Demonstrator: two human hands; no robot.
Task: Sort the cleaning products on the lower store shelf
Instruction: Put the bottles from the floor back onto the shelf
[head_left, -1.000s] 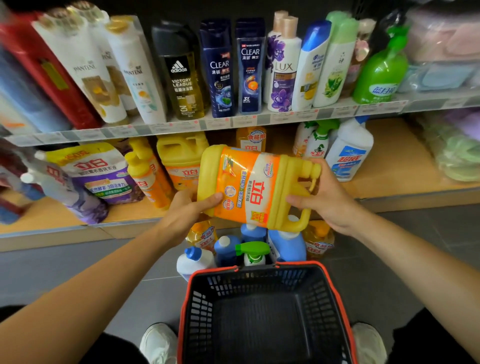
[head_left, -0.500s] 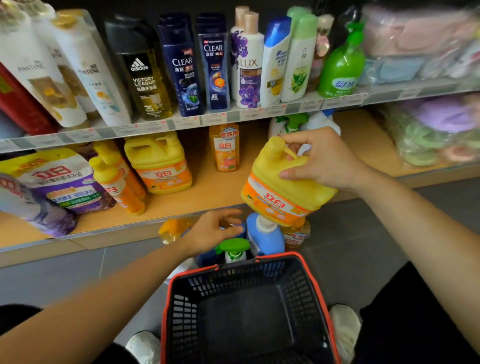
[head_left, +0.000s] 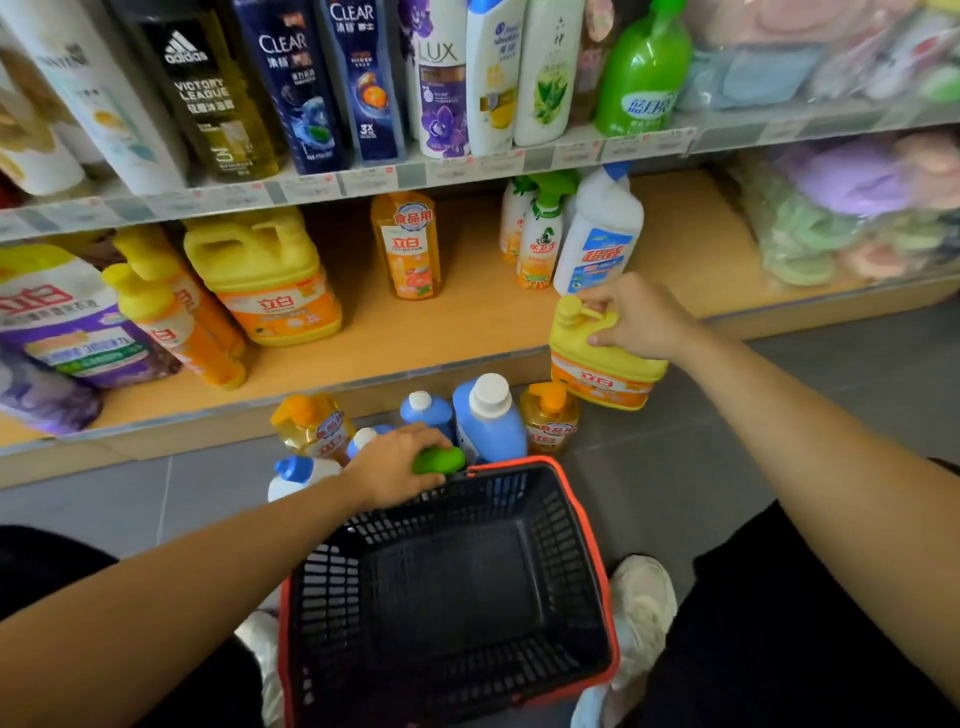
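A detergent jug (head_left: 602, 364) is gripped by the right hand (head_left: 641, 317), a green sprayer (head_left: 441, 460) by the left hand (head_left: 397, 467), apparently for shelving next.

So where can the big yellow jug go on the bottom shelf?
The wooden lower shelf is barest between the white plastic bottle and the bagged pastel sponges. A narrower gap sits between the yellow handled jug on the shelf and the slim orange bottle. The left end, with purple pouches, is crowded.
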